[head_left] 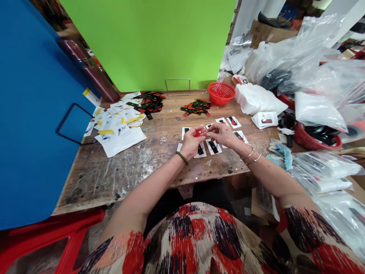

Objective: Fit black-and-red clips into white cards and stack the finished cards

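Observation:
Over the rows of white cards, my left hand (193, 141) is curled with small red pieces (198, 133) in its palm and fingers. My right hand (221, 134) meets it from the right, thumb and fingertips pinched together; what they hold is too small to make out. Beneath and around both hands lie white cards with dark pieces on them, such as a card (213, 147) in the front row and another card (234, 121) at the back with a black and red piece. Behind the hands is a pile of black and red pieces (197, 108).
A red basket (221, 93) stands at the back of the wooden table (159, 152). Printed cards (119, 118) and a larger dark-and-red pile (151, 102) lie left. White foam sheets (258, 99), a card stack (265, 120) and plastic bags crowd the right. Green and blue panels border the table.

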`<state>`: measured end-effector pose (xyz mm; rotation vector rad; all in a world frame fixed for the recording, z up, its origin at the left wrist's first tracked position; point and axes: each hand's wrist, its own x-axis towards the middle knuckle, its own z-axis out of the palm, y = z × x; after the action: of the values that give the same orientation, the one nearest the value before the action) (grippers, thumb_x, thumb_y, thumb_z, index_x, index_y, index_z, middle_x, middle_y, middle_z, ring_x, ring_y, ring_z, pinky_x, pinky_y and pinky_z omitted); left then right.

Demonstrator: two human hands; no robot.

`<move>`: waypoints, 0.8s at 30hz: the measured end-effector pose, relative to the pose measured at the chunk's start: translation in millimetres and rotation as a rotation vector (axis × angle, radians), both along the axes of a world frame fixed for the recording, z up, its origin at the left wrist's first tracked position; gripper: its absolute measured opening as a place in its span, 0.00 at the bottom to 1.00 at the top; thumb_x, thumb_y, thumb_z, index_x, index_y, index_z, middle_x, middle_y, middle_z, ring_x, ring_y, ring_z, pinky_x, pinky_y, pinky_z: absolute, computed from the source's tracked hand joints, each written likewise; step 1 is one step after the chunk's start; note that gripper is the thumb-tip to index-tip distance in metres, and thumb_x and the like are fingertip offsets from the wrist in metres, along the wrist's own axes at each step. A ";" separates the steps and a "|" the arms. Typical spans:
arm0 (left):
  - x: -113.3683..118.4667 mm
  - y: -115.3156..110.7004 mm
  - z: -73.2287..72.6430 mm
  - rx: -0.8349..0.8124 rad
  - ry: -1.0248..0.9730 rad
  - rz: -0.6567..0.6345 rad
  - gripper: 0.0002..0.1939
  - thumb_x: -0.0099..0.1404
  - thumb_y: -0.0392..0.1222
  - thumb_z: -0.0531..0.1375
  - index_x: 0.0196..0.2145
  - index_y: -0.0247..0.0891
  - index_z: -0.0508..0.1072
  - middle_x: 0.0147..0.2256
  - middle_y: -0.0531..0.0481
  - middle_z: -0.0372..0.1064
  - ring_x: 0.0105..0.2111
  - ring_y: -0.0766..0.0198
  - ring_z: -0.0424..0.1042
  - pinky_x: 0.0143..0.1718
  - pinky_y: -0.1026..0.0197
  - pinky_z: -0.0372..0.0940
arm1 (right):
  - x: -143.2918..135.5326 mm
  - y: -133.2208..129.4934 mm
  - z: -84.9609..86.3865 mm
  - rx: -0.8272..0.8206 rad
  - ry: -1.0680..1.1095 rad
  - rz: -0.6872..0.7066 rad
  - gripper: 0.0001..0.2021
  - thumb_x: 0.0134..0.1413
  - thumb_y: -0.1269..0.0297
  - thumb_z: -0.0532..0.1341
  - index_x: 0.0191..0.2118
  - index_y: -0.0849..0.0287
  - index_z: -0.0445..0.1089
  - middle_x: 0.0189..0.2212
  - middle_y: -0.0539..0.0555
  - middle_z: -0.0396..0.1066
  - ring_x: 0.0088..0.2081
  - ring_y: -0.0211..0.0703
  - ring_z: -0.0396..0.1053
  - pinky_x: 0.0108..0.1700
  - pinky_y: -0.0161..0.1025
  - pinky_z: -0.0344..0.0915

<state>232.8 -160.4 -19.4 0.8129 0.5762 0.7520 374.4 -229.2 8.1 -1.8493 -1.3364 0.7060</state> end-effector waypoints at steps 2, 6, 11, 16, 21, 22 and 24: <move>1.6 -5.3 1.1 0.025 -0.008 0.008 0.22 0.43 0.21 0.66 0.37 0.35 0.72 0.36 0.50 0.76 0.44 0.63 0.76 0.55 0.56 0.66 | -8.0 -4.5 -2.3 0.050 0.070 -0.067 0.11 0.47 0.61 0.66 0.35 0.59 0.67 0.23 0.49 0.69 0.24 0.36 0.65 0.26 0.33 0.60; -0.5 -12.8 7.2 0.032 -0.033 -0.016 0.24 0.43 0.21 0.67 0.39 0.35 0.72 0.42 0.46 0.76 0.50 0.59 0.75 0.57 0.55 0.64 | -15.3 -7.5 -3.7 0.094 0.217 -0.129 0.15 0.42 0.62 0.67 0.36 0.58 0.63 0.24 0.47 0.68 0.23 0.35 0.63 0.24 0.33 0.59; -6.0 -15.7 14.1 -0.018 -0.078 -0.054 0.25 0.44 0.19 0.63 0.41 0.36 0.71 0.46 0.46 0.74 0.52 0.60 0.73 0.58 0.56 0.63 | -19.3 -11.2 -2.6 0.183 0.165 -0.099 0.16 0.42 0.63 0.67 0.39 0.59 0.65 0.30 0.51 0.71 0.30 0.38 0.67 0.29 0.35 0.63; -6.9 -13.6 9.4 -0.062 -0.106 -0.061 0.26 0.44 0.18 0.61 0.41 0.35 0.71 0.46 0.47 0.74 0.51 0.61 0.73 0.55 0.58 0.64 | -20.8 -16.6 -3.6 0.268 -0.113 0.006 0.06 0.51 0.68 0.62 0.37 0.59 0.72 0.34 0.53 0.73 0.36 0.42 0.68 0.41 0.40 0.65; -9.1 -10.6 4.0 -0.071 -0.147 -0.084 0.27 0.44 0.17 0.59 0.42 0.35 0.71 0.44 0.48 0.74 0.49 0.63 0.72 0.55 0.59 0.62 | -16.2 -14.3 -4.6 0.305 -0.319 0.096 0.04 0.53 0.71 0.62 0.36 0.59 0.73 0.34 0.54 0.72 0.38 0.44 0.66 0.44 0.42 0.63; -9.6 -10.3 3.9 -0.079 -0.152 -0.090 0.26 0.44 0.17 0.59 0.41 0.35 0.71 0.43 0.48 0.74 0.47 0.64 0.73 0.55 0.58 0.62 | -15.5 -13.3 -4.7 0.303 -0.330 0.122 0.05 0.54 0.71 0.62 0.37 0.59 0.73 0.34 0.54 0.72 0.38 0.44 0.66 0.44 0.42 0.62; -10.4 -10.4 4.9 -0.114 -0.162 -0.095 0.24 0.46 0.18 0.58 0.41 0.34 0.71 0.39 0.50 0.74 0.44 0.66 0.73 0.55 0.58 0.63 | -14.9 -11.9 -4.7 0.296 -0.354 0.177 0.05 0.55 0.71 0.61 0.38 0.58 0.73 0.34 0.54 0.72 0.39 0.45 0.65 0.45 0.42 0.62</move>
<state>222.4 -170.8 -14.5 0.6625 0.4278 0.6843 359.4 -241.1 3.4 -1.6782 -1.7444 0.2505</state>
